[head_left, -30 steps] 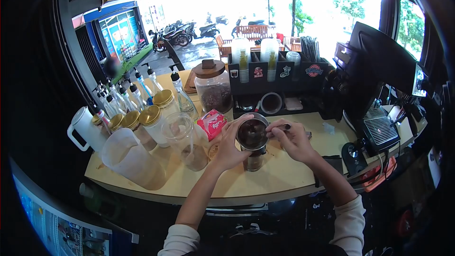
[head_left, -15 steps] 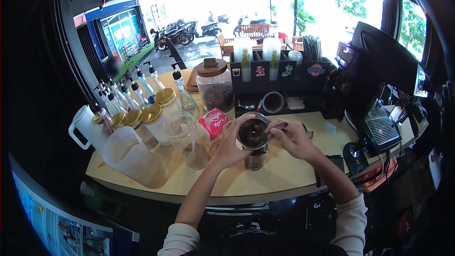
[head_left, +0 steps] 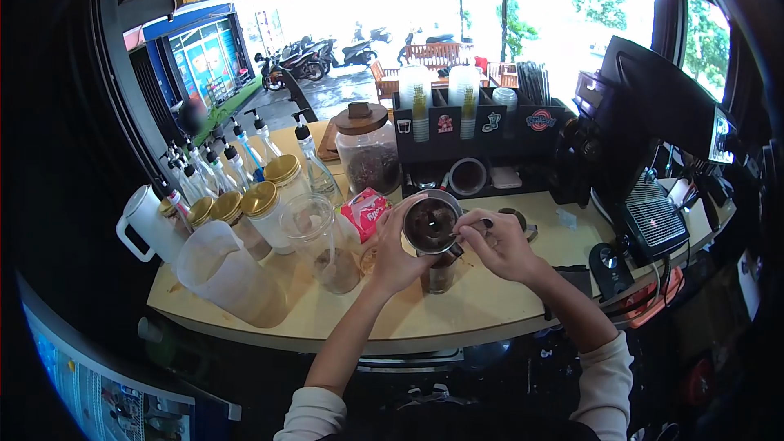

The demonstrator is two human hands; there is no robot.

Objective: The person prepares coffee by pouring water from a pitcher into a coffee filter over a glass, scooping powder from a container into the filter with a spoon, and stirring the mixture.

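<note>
My left hand (head_left: 394, 251) is wrapped round a round metal cup (head_left: 411, 241) with dark brown contents. In the cup, a lighter streak shows on the dark liquid (head_left: 431, 222). My right hand (head_left: 502, 247) pinches a thin spoon-like utensil (head_left: 487, 223) at the cup's right rim; its lower end is hidden in the cup. Just below the cup a small clear glass (head_left: 441, 279) stands on the counter, partly covered from view. Left of my left hand are a tall clear plastic cup (head_left: 336, 269) with brown contents and a pink packet (head_left: 366, 211).
A large translucent pitcher (head_left: 224, 278), gold-lidded jars (head_left: 260, 200) and several pump bottles (head_left: 314, 159) crowd the counter's left. Behind stand a wooden-lidded jar (head_left: 363, 155) and a black organiser with cups (head_left: 482, 135). An espresso machine (head_left: 649, 216) is at right.
The metal cup has tilted slightly, and its dark contents show more of a swirl. My right hand has shifted a little, the utensil still pinched in it.
</note>
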